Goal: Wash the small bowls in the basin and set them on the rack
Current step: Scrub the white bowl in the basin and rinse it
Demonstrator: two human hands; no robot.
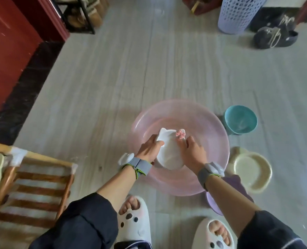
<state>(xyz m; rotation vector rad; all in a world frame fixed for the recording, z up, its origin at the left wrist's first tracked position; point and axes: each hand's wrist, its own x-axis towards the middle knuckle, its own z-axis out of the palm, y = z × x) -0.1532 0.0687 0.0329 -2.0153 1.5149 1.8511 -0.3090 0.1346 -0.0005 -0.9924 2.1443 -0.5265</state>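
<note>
Risk: white bowl (168, 151) is probably wet and slick. It is held only at its rims and tilted above the basin (219, 133). If the grip slips it drops into the basin or onto the tile, and an ear could chip. The rack (41, 178) is well apart on the left, so a one-handed carry would raise that risk. Teal bowl (240, 121), cream bowl (251, 169) and purple bowl (213, 203) crowd the basin's right side, where the right forearm could knock them.

Pose: left hand (149, 149) clamps the left rim, thumb inside, fingers hidden behind. Right hand (194, 152) has its fingers curled together on the right rim by the pink bow. Both forearms converge over the basin.
</note>
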